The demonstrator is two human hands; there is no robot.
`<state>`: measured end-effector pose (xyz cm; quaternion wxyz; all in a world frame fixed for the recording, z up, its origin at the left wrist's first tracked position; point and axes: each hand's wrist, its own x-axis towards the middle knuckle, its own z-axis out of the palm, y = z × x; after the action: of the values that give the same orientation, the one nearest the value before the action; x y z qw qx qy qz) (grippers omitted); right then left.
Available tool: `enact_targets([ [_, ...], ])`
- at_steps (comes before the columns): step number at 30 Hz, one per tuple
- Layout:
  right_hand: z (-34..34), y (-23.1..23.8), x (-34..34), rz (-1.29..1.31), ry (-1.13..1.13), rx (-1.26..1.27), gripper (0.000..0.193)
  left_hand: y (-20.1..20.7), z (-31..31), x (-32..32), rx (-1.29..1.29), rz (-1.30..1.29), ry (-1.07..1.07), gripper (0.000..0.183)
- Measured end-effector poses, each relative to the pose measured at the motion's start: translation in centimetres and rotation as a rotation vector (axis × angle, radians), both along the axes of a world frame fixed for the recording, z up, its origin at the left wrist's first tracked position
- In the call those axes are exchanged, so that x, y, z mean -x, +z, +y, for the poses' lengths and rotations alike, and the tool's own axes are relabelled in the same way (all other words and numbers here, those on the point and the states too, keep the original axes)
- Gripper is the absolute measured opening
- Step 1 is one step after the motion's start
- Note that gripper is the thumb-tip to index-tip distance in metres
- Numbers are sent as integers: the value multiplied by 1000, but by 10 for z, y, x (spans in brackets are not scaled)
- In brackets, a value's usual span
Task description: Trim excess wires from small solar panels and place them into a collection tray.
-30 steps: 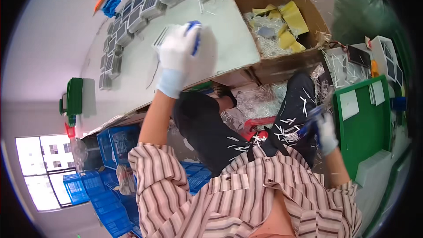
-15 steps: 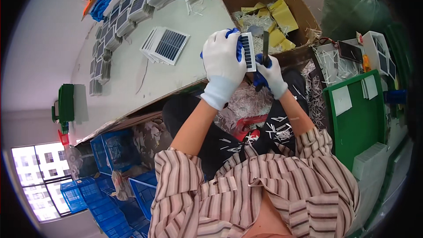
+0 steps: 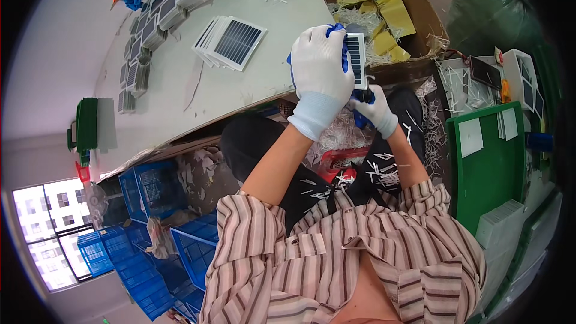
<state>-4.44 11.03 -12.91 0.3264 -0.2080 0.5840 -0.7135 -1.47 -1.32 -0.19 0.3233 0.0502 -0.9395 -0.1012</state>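
Observation:
My left hand (image 3: 321, 63), in a white glove with a blue palm, grips a small solar panel (image 3: 357, 63) with a pale frame. The panel is held up past the table's near edge, its dark cells partly behind the glove. Just below the panel, my gloved right hand (image 3: 379, 111) is closed around a dark, knife-like tool (image 3: 362, 94) at the panel's lower corner. Most of the tool is hidden by the fingers and panel. To the left, several similar panels (image 3: 240, 45) lie fanned on the white table (image 3: 264, 75).
Stacks of panels (image 3: 171, 12) line the table's far left side. A cardboard box (image 3: 420, 15) with yellow pieces and white scraps stands beyond my hands. On the right are a green tray (image 3: 486, 168) and a scrap-strewn surface (image 3: 456, 93). Blue crates (image 3: 147, 192) stand at lower left.
Both hands and the panel have shifted slightly right in view. The dark tool, upright beside the panel before, is now lowered to its bottom corner.

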Motion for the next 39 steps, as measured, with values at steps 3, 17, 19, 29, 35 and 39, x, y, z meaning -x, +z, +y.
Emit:
enact_targets([
  [3,-2,3,11,139,-11,32,12,-2,0,1,-10,-34,18,33],
  [17,-29,-3,-19,388,-561,0,31,-2,3,1,-9,-14,62,35],
  [19,-53,-41,-14,272,-643,154,36,-2,9,4,27,-60,71,36],
  [29,-63,-34,51,-700,78,945,44,4,-1,-5,-76,-71,-104,43],
  [35,-7,-17,25,176,-130,111,25,13,-10,-14,35,-142,4,38],
  [39,-15,2,20,270,-176,172,15,0,-7,-8,-25,-43,10,35],
])
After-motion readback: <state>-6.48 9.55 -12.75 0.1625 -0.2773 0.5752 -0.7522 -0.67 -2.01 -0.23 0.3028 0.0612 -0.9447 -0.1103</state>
